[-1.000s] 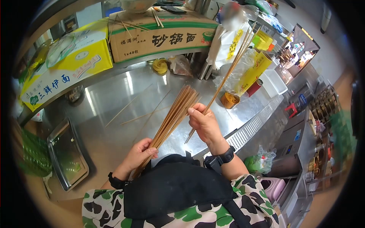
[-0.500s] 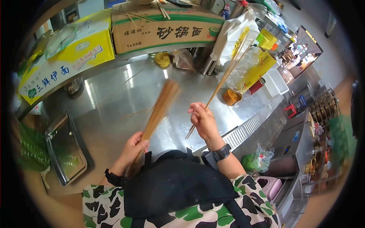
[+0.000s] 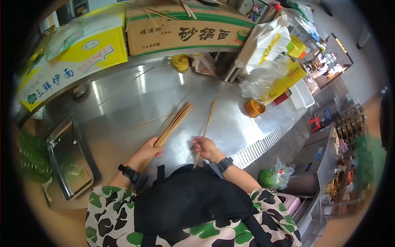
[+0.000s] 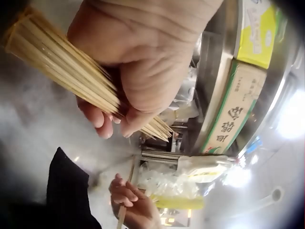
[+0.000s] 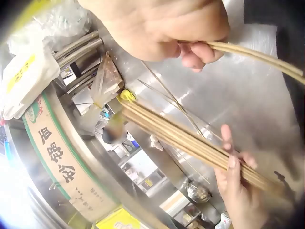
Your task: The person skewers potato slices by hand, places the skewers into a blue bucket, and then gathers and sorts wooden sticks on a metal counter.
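A thick bundle of thin wooden sticks (image 3: 176, 122) slants up and away over the steel table, gripped near its lower part by my left hand (image 3: 149, 150). The left wrist view shows the thumb and fingers of the left hand (image 4: 138, 62) wrapped round the bundle (image 4: 62, 62). To the right, my right hand (image 3: 207, 148) holds a few sticks (image 3: 209, 116) in curled fingers, apart from the bundle. In the right wrist view these few sticks (image 5: 262, 58) come out from under the right hand (image 5: 167, 28).
Loose sticks (image 3: 154, 119) lie on the steel table (image 3: 123, 119). A metal tray (image 3: 90, 181) is at the left, cartons (image 3: 189, 35) stand on the shelf behind, and an orange tin (image 3: 254, 108), a yellow box (image 3: 284, 82) and a white tub (image 3: 302, 94) are at the right.
My right hand has moved left and nearer my body with its few sticks, whose tips are lower. The left hand still grips the bundle, which has tipped lower and is no longer blurred.
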